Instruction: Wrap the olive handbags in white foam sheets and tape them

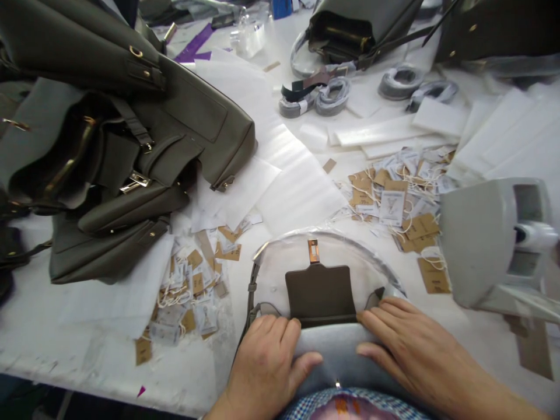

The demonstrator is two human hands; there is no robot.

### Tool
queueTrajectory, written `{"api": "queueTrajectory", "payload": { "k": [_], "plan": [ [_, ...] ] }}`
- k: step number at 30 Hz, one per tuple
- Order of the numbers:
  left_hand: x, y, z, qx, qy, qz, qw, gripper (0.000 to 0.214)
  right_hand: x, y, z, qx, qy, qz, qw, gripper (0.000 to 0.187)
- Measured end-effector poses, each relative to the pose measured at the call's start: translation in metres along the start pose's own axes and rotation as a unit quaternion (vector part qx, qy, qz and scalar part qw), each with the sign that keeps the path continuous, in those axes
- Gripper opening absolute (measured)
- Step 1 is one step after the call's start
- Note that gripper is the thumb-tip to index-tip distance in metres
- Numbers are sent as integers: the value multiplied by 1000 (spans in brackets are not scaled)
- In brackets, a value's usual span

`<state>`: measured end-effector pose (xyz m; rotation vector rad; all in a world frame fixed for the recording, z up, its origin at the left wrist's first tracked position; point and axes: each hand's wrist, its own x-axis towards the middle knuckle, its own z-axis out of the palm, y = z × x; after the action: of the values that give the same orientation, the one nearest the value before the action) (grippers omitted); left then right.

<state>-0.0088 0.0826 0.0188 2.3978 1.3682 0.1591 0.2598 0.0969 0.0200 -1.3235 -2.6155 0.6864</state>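
A small handbag (321,291) lies at the table's near edge, wrapped in translucent white foam sheet, with its dark olive flap and a copper clasp (313,251) showing. My left hand (266,364) lies flat on the wrapped bag's near left side, fingers stretched out, thumb pointing right. My right hand (406,344) rests flat on the near right side, fingertips touching the lower right corner of the flap. Neither hand grips anything.
A heap of olive leather bags (118,134) fills the left. Piles of kraft and white hang tags (402,201) lie right and left (188,291) of the bag. White foam sheets (297,181), wrapped straps (332,93), more bags (350,29) and a grey machine (494,245) surround it.
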Motion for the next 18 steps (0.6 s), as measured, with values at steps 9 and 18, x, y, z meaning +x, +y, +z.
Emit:
{"api": "queueTrajectory", "payload": {
  "k": [9,18],
  "plan": [
    [7,0,21,51,49,-26,997,57,13,7,21,-63,67,7,996,43],
    [-21,24,13,-20,48,107,993,38,7,9,25,-82,47,4,995,41]
  ]
}}
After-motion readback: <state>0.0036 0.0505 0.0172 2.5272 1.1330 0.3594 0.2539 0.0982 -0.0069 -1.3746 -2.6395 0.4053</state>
